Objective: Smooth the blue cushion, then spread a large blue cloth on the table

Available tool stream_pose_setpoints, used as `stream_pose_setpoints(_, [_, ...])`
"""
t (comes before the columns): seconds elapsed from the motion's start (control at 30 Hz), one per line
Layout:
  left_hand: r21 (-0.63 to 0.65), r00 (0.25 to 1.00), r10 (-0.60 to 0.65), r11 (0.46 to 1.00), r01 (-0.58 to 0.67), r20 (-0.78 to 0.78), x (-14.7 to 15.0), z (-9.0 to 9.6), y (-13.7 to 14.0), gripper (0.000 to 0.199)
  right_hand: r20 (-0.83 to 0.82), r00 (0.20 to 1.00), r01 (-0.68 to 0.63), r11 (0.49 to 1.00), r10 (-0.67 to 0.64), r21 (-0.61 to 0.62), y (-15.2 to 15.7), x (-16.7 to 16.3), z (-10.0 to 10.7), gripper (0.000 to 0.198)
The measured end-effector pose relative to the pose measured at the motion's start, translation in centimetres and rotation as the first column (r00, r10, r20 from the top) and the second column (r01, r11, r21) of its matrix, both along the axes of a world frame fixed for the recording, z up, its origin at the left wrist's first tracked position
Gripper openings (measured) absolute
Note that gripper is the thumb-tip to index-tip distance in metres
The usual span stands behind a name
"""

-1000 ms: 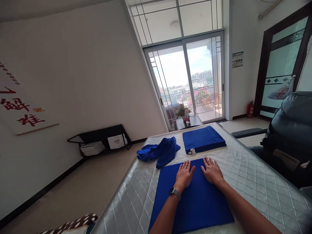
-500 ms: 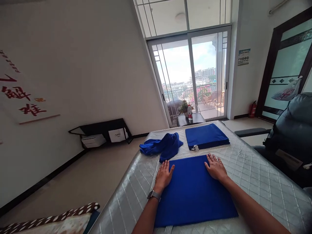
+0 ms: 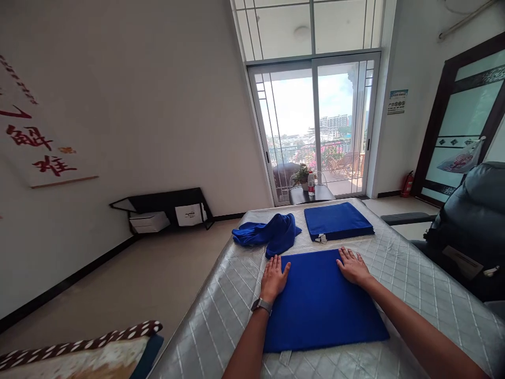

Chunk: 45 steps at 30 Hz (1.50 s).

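A blue cloth (image 3: 321, 302), folded into a flat rectangle, lies on the silver quilted mattress (image 3: 213, 316) in front of me. My left hand (image 3: 274, 278) rests on its far left corner with the fingers stretched out and a watch on the wrist. On the far right corner lies my right hand (image 3: 354, 267), flat, fingers apart. Just beyond my left hand is a crumpled blue cloth (image 3: 272, 232). A neat stack of folded blue cloths (image 3: 338, 220) with a white tag at its near edge sits farther back, beyond my right hand.
A small dark table (image 3: 315, 196) bearing a bottle (image 3: 311, 184) and a potted plant stands past the mattress, before the glass sliding door. To the right is a black padded chair (image 3: 479, 210). A low black rack (image 3: 165, 202) holds white boxes by the left wall.
The view has shifted slightly, so the mattress and cloths appear a little farther right. Both hands stay flat at the folded cloth's far corners.
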<state>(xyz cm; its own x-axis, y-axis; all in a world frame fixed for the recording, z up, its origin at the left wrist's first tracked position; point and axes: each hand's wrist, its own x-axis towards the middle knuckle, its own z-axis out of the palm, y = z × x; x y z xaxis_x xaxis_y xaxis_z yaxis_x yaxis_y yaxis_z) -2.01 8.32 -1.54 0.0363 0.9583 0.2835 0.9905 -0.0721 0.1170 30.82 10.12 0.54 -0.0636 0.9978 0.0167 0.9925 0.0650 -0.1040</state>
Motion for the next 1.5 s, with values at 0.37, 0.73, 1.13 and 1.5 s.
stream_pose_setpoints(0.37, [0.051, 0.999, -0.034, 0.998, 0.034, 0.006, -0.3, -0.3, 0.0, 0.072, -0.019, 1.0, -0.019, 1.0, 0.019, -0.004, -2.6, 0.4, 0.0, 0.069])
stream_pose_setpoints(0.73, [0.143, 0.996, 0.052, 0.989, -0.042, -0.067, 1.0, 1.2, -0.8, 0.077, -0.058, 0.998, -0.01, 1.0, 0.009, -0.014, -3.1, 0.4, 0.1, 0.07])
stream_pose_setpoints(1.13, [0.019, 0.908, -0.418, 0.908, 0.418, -0.018, 18.3, 1.8, -0.5, 0.066, -0.115, 0.993, -0.036, 0.999, 0.034, -0.008, -3.5, 1.0, 0.3, 0.068])
stream_pose_setpoints(1.5, [-0.05, 0.957, -0.289, 0.957, 0.287, -0.031, 17.1, 1.1, 0.2, 0.071, -0.139, 0.99, -0.03, 0.999, 0.027, -0.017, -3.3, 1.0, 0.5, 0.071])
